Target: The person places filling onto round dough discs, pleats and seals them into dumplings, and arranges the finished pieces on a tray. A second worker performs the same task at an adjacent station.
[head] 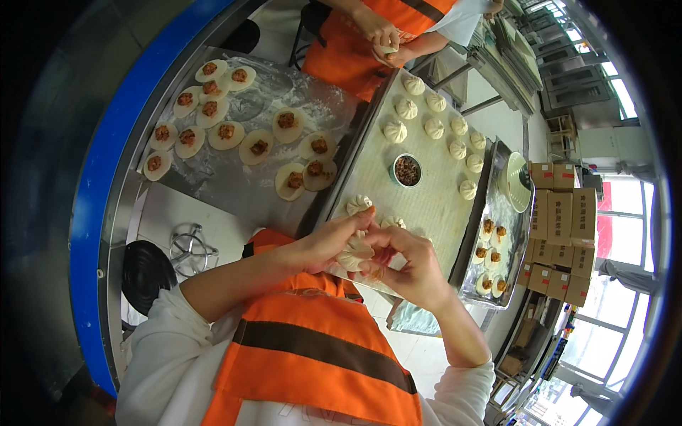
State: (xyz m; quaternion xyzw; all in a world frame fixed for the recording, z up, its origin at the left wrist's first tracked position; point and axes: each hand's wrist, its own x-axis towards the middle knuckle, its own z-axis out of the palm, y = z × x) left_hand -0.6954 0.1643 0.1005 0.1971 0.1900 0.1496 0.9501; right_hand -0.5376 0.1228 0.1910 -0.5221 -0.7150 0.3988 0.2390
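A partly pleated dough bun (354,256) rests in my left hand (331,244), just over the near edge of the lined tray (367,175). The fingers of my right hand (407,261) pinch the bun's pleated rim from the other side. Beyond my hands, several pleated buns (395,131) stand on the tray around a small round tin of dark filling (407,170). To the left, flat dough rounds topped with reddish-brown filling (226,134) lie on a floured metal surface (256,186).
Across the tray, a co-worker in an orange apron (341,58) holds a piece of dough. At right, a metal tray (493,298) bears filled dough rounds and a pale green bowl (514,183). Cardboard boxes (559,218) are stacked beyond it. A black round stool (148,277) stands lower left.
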